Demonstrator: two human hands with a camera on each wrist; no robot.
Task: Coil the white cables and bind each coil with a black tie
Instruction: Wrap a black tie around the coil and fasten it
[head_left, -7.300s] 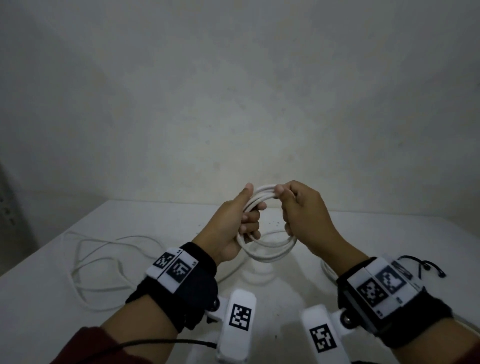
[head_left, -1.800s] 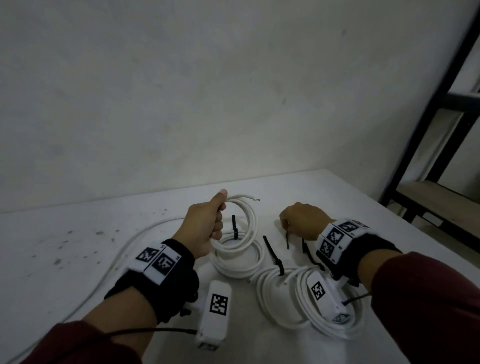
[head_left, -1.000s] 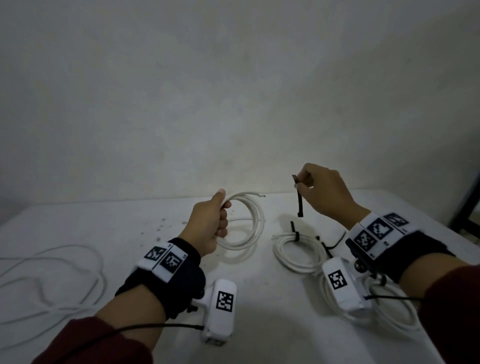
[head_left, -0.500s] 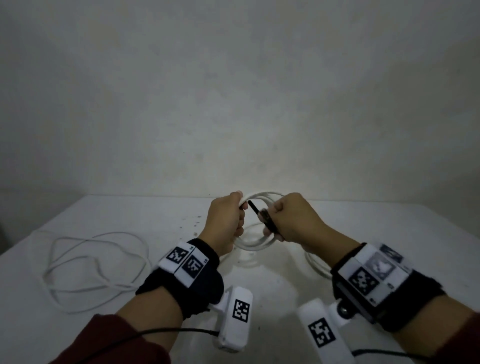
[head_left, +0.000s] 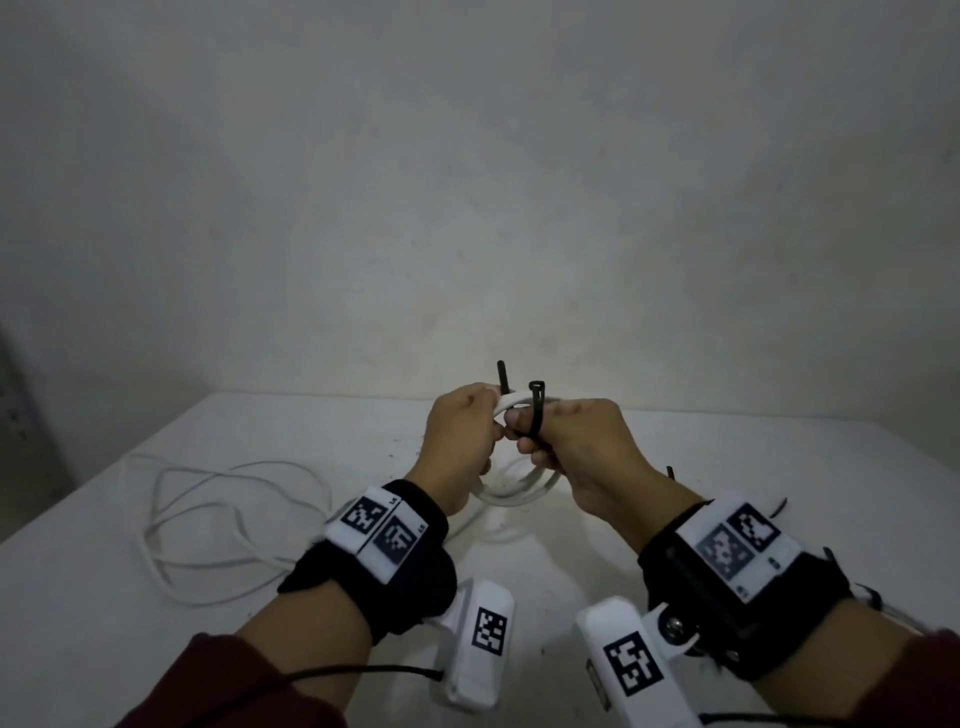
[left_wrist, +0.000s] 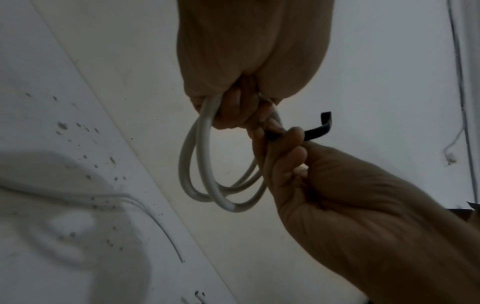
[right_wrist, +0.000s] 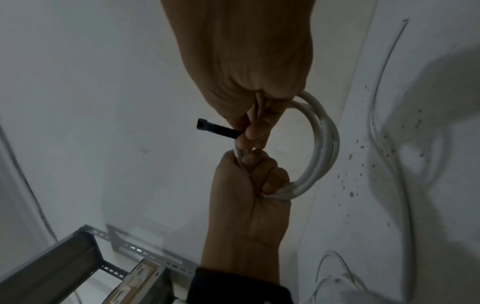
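I hold a small coil of white cable (head_left: 521, 494) up over the white table (head_left: 779, 467). My left hand (head_left: 464, 441) grips the coil's top left in a fist. My right hand (head_left: 571, 447) pinches a black tie (head_left: 537, 413) against the coil just beside it. The tie bends around the strands, and both of its ends stick up above my knuckles. In the left wrist view the coil (left_wrist: 200, 164) hangs from my left hand (left_wrist: 241, 111), and the tie (left_wrist: 318, 129) juts from my right hand's fingers (left_wrist: 293, 139). In the right wrist view the tie's head (right_wrist: 207, 125) points left of the coil (right_wrist: 324, 144).
A loose white cable (head_left: 208, 519) lies in tangled loops on the table's left. Spare black ties (head_left: 671, 474) lie behind my right wrist. A grey metal shelf frame (right_wrist: 78, 257) stands beyond the table edge. A plain wall (head_left: 467, 208) rises close behind the table.
My right hand lifted a black tie from the table, carried it to the coil and bent it around the strands. Its ends now point up. The left hand kept its grip.
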